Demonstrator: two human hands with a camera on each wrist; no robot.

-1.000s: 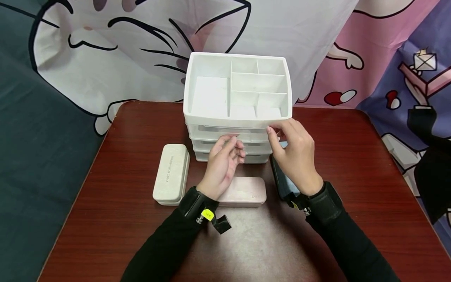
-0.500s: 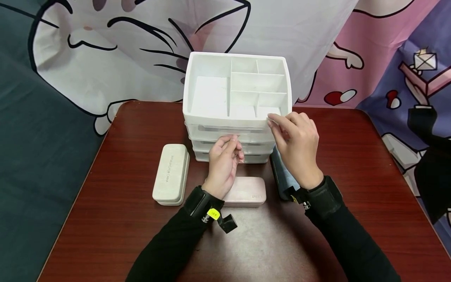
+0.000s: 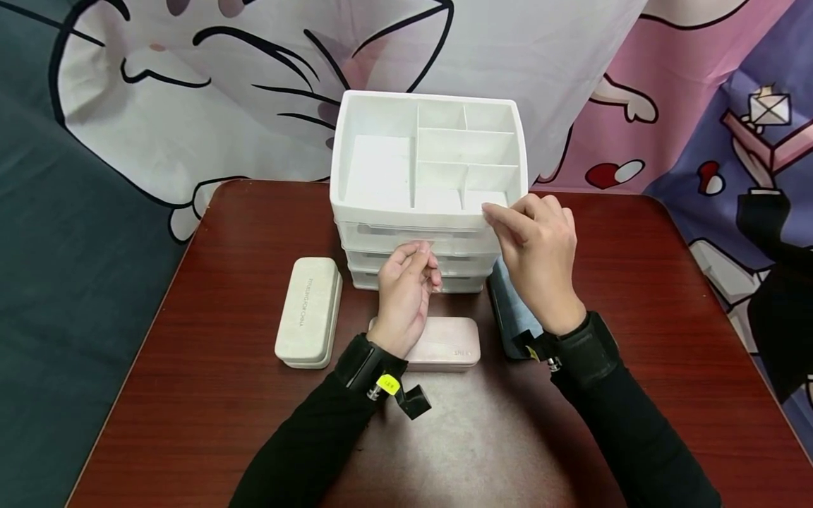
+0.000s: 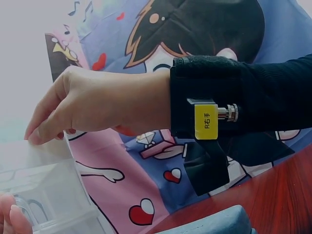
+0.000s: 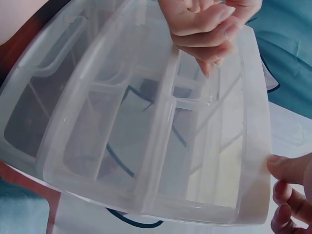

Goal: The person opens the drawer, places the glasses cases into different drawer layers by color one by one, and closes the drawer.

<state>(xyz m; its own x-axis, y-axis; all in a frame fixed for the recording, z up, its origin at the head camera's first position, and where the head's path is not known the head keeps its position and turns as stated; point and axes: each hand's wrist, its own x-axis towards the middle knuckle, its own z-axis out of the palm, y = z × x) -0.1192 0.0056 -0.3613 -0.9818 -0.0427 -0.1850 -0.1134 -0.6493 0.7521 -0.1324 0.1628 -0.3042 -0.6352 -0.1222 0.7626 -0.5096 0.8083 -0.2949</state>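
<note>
The right hand pinches the white organizer by its rim, seemingly steadying it while the left hand grips the top drawer with curled fingers.

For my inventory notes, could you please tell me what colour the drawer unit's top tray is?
The top tray is white, clearest in the head view.

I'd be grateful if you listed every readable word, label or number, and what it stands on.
"R右手": yellow tag on the right wristband.
Too small: lettering on the white case.
Too small: lettering on the pink case.
Too small: yellow label on left wristband.
</note>
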